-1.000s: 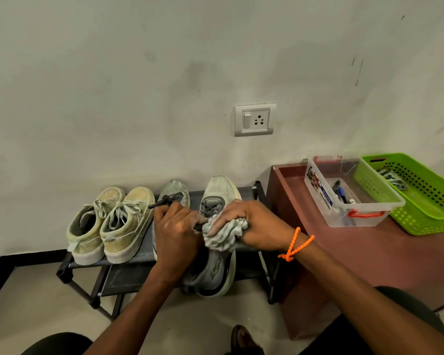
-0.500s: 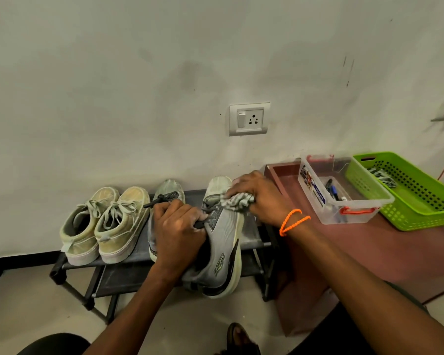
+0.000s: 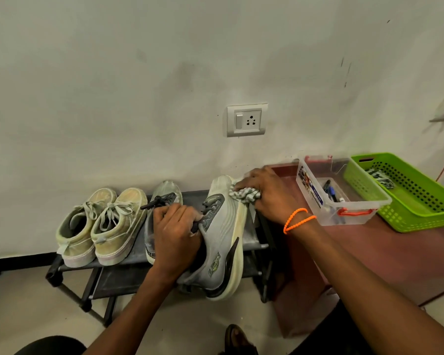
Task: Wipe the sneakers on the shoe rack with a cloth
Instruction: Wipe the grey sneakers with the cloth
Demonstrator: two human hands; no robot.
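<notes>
Grey running sneaker tipped on its side at the right end of the black shoe rack, toe toward the wall, heel hanging past the front rail. Gripped at the laced opening by the left hand, fingers curled into the top of the shoe. Striped cloth bunched against the toe area, pinched in the right hand, fingers curled over it, thumb hidden. Orange beaded bracelet on the right wrist.

Matching grey sneaker just beside it on the rack, partly covered by the left hand. Further left, pair of pale green canvas sneakers side by side, heels toward the camera.

Right of the rack, low reddish-brown table bearing a clear plastic box with markers inside, and touching it a green perforated basket holding another striped cloth. Wall socket with switch above the rack on the white wall.
</notes>
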